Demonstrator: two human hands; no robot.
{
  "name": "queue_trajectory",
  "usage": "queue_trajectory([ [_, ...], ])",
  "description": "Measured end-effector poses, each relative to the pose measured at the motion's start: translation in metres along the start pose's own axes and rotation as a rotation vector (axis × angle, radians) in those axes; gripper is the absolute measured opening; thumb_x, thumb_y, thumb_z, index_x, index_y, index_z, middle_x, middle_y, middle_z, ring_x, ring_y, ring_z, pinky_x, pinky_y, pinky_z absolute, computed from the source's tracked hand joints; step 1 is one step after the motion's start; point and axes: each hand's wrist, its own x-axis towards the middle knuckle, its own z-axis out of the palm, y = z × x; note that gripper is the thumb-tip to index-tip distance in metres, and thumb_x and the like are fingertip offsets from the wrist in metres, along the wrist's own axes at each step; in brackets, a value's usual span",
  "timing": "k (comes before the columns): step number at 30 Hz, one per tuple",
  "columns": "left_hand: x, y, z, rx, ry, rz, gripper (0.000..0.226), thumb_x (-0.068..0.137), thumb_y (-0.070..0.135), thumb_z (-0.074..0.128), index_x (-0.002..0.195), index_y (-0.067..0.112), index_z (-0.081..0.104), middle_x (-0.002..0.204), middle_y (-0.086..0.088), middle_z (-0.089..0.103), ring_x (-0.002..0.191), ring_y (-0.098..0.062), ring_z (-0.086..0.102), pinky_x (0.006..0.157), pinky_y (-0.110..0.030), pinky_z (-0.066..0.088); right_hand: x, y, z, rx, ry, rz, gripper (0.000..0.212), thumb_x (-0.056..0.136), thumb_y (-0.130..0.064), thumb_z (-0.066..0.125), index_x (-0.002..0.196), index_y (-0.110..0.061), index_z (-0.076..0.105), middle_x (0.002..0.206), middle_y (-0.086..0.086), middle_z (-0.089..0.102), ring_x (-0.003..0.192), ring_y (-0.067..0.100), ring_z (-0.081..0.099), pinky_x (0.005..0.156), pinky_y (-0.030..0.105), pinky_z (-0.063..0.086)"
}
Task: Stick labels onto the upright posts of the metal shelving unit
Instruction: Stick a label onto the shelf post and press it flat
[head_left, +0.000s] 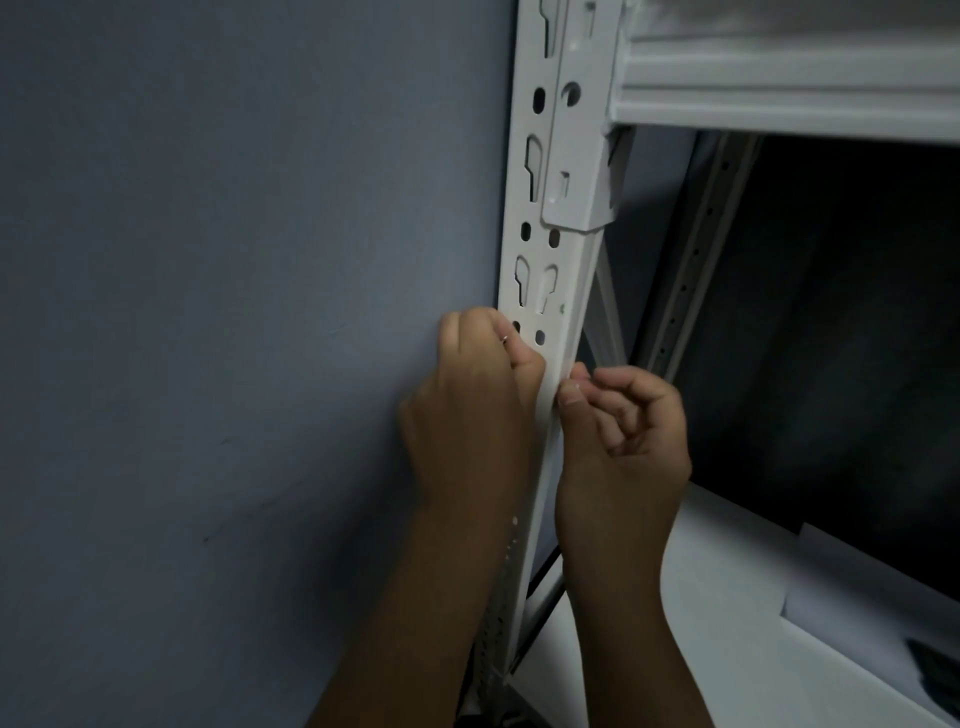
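Left fingers (524, 358): curled, my thumb pressing the post's front face.
Right fingers (574, 387): pinched together against the post's edge.
Label: too small to tell.
Post (540, 270): white, slotted, upright beside the grey wall (234, 312).

Shelf: lower white board (727, 582), right of the front post (558, 291).
On it: pale sheets (857, 597), dark item (935, 670).

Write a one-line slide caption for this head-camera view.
Both hands, left hand and right hand, work at the front edge of a white slotted shelving post beside a grey wall.
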Motion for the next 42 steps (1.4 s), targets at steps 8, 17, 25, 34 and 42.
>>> queue_trajectory([
  [8, -0.011, -0.004, -0.022, -0.304, -0.258, -0.213, 0.008, 0.079, 0.033, 0.049, 0.073, 0.029, 0.048, 0.073, 0.010, 0.052, 0.060, 0.000, 0.053, 0.055, -0.007, 0.040, -0.001, -0.004, 0.001, -0.031, -0.018, -0.106, 0.020, 0.083, 0.003, 0.067, 0.086, -0.016, 0.061, 0.079, -0.002, 0.068, 0.076, 0.002, 0.066, 0.069, 0.010, 0.049],
  [17, -0.014, -0.013, -0.028, -0.860, -0.491, -0.486, 0.013, 0.092, 0.015, 0.054, 0.090, 0.008, 0.065, 0.067, 0.000, 0.065, 0.057, -0.008, 0.059, 0.054, -0.020, 0.047, -0.004, -0.009, 0.002, -0.022, -0.148, -0.137, 0.022, 0.081, 0.005, 0.068, 0.086, -0.016, 0.068, 0.082, -0.009, 0.074, 0.078, 0.002, 0.070, 0.068, 0.009, 0.050],
  [25, -0.011, -0.012, -0.039, -0.948, -0.543, -0.516, 0.016, 0.092, 0.015, 0.053, 0.088, 0.009, 0.066, 0.072, -0.006, 0.066, 0.062, -0.011, 0.060, 0.057, -0.021, 0.050, -0.009, -0.012, 0.002, -0.099, -0.192, -0.235, 0.024, 0.083, 0.008, 0.066, 0.085, -0.016, 0.069, 0.082, -0.014, 0.072, 0.079, -0.001, 0.068, 0.069, 0.007, 0.049],
  [34, -0.005, -0.020, -0.070, -0.938, -0.646, -0.457, 0.022, 0.091, 0.012, 0.056, 0.076, 0.022, 0.069, 0.072, 0.001, 0.068, 0.065, -0.007, 0.062, 0.059, -0.020, 0.050, -0.012, -0.021, -0.011, -0.444, -0.316, -0.565, 0.024, 0.084, 0.007, 0.067, 0.096, -0.012, 0.072, 0.092, -0.006, 0.069, 0.089, 0.003, 0.066, 0.082, 0.016, 0.050],
  [42, 0.004, -0.004, -0.121, -0.897, -0.719, -0.454, 0.012, 0.084, 0.010, 0.065, 0.079, 0.019, 0.072, 0.071, 0.004, 0.072, 0.063, 0.000, 0.063, 0.055, -0.011, 0.048, -0.027, -0.077, -0.017, -0.200, -0.498, -0.077, 0.016, 0.078, 0.006, 0.070, 0.085, -0.009, 0.072, 0.074, -0.008, 0.073, 0.072, 0.002, 0.068, 0.071, 0.013, 0.053],
])
